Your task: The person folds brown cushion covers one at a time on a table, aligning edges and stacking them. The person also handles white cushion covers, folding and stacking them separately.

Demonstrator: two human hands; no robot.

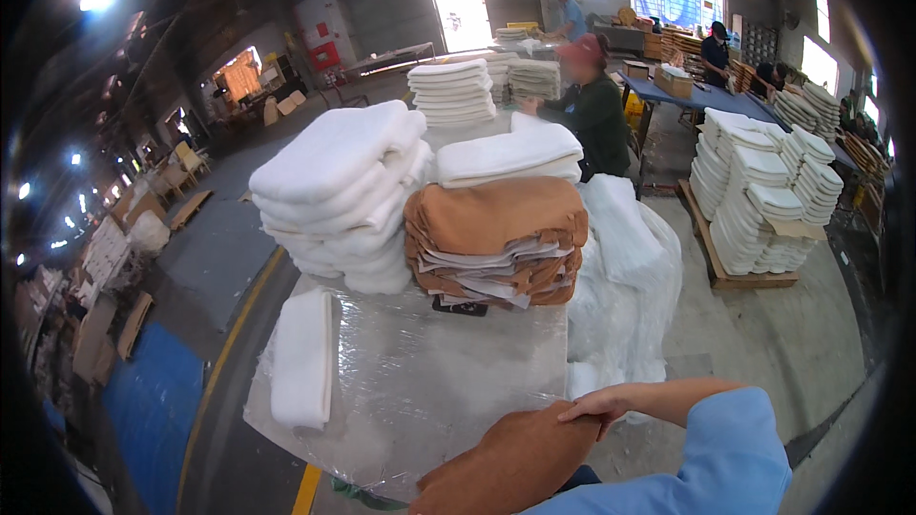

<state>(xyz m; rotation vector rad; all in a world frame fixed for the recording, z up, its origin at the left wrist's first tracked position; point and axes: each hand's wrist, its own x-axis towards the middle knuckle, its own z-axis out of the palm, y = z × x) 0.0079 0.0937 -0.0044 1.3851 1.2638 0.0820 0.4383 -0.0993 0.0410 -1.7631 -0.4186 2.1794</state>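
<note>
Light-blue cloth sleeve (735, 443) fills lower right, right hand (599, 404) pinching one edge of a flat brown fabric panel (515, 458), lower centre, presumably to keep it spread; left hand unseen, grip unknown.

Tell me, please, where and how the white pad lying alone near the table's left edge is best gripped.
Probably grip the white pad by its long right edge, coming from the right: it lies flat with nothing on it, and that thick side faces the table's middle.

The right arm (689, 399) is bent, its hand (601, 406) gripping, pointed leftward.
</note>
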